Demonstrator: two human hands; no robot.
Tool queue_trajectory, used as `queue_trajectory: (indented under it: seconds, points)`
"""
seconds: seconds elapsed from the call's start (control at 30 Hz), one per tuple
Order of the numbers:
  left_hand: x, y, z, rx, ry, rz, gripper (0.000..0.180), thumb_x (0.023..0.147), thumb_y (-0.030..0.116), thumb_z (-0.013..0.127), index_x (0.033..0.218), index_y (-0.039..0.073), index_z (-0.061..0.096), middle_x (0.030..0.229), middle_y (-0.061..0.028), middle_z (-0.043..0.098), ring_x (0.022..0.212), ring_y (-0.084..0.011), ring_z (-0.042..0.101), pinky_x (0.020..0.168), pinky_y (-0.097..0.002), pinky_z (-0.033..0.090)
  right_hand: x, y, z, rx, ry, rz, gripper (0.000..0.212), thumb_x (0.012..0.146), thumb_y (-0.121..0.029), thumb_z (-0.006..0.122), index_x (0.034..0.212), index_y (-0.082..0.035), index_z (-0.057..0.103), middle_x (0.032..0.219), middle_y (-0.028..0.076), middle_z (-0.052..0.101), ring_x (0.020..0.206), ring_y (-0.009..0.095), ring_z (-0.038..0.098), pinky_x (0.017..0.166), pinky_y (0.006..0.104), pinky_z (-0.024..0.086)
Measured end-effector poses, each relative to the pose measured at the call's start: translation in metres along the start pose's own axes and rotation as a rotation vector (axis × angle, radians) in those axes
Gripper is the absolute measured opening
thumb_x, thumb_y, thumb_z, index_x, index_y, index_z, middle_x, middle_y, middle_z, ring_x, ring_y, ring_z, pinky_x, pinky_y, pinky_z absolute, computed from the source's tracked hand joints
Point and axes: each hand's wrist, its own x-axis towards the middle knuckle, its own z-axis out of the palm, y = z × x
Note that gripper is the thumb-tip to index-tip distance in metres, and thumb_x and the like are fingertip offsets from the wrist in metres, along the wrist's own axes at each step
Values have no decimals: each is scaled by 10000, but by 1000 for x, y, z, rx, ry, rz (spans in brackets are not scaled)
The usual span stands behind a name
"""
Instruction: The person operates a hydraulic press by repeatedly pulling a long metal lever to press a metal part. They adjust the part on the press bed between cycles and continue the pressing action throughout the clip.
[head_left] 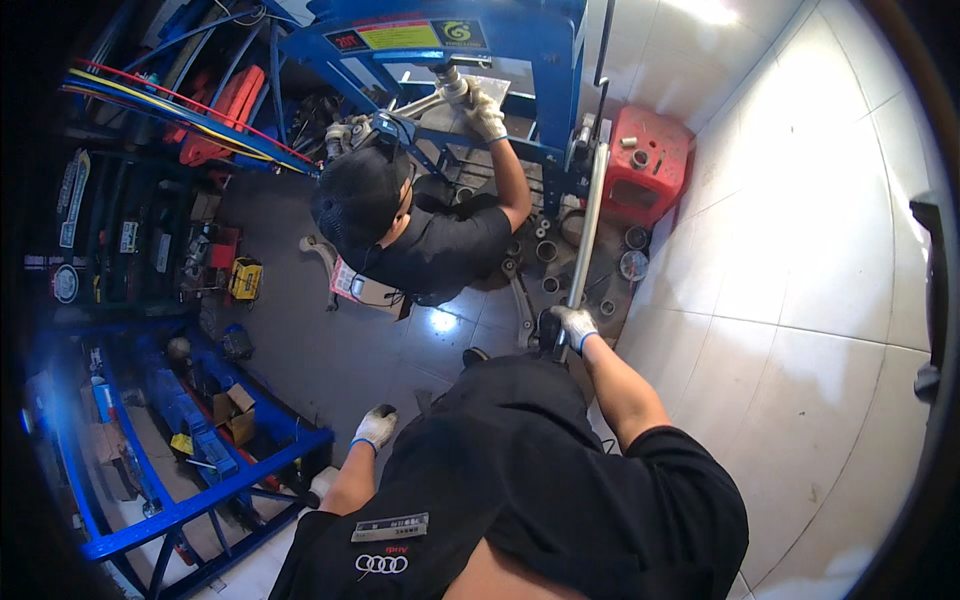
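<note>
My right hand [575, 326], in a white work glove, is wrapped round the lower end of a long silver metal lever [592, 220]. The lever slants up to the side of a blue shop press [545, 60]. My left hand [376, 427], also gloved, hangs low beside my body with nothing visible in it; its fingers look loose. Ahead, a co-worker [440, 240] in a black cap crouches at the press. That person's gloved hand [486, 112] steadies a metal control arm [425, 103] beneath the press ram [450, 78].
A red metal box [645, 170] stands against the tiled wall [790, 250]. Metal sleeves [546, 250] and another control arm [522, 305] lie on the floor near the press. At left are a blue frame rack [200, 508] with tools and a yellow-and-black case [245, 279].
</note>
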Motion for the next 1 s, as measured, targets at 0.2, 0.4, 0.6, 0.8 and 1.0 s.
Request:
queue_trajectory:
  seconds: [0.2,0.4,0.6,0.8,1.0]
  points:
    - [-10,192,-63,-239,255,244,560,881,272,660,1370,26,542,1388,-203,557,1285,-330,550,1094,-385,422,-92,-74,-30,780,-505,-130,279,938,-314,661,996,-43,635,797,76,674,703,204,659,677,342,549]
    - [-69,401,-82,-267,268,1001,827,875,367,691,1517,18,303,1446,-279,446,1302,-420,502,1038,-460,465,-171,-166,-72,672,-342,-352,420,965,-432,615,1034,-22,671,848,58,661,754,157,618,706,307,513]
    - [-46,418,-61,-302,-256,484,689,878,272,637,1467,38,365,1346,-222,554,1263,-342,547,1065,-415,437,-149,-129,-64,126,-100,-535,564,898,-495,674,1157,6,670,1007,150,707,922,196,644,869,355,510]
    - [34,372,96,-295,-384,280,471,838,132,593,1286,2,533,1190,-207,643,1165,-363,603,1024,-409,466,-58,-25,-16,399,-93,-275,422,906,-388,668,1043,9,714,884,62,683,800,133,597,749,316,512]
    - [151,341,239,-233,-422,521,344,932,278,591,1202,70,634,1202,-204,674,1157,-379,621,964,-440,498,-17,-15,-8,-290,112,-2,687,828,-594,682,1198,-16,665,1133,227,703,1086,353,671,923,432,504]
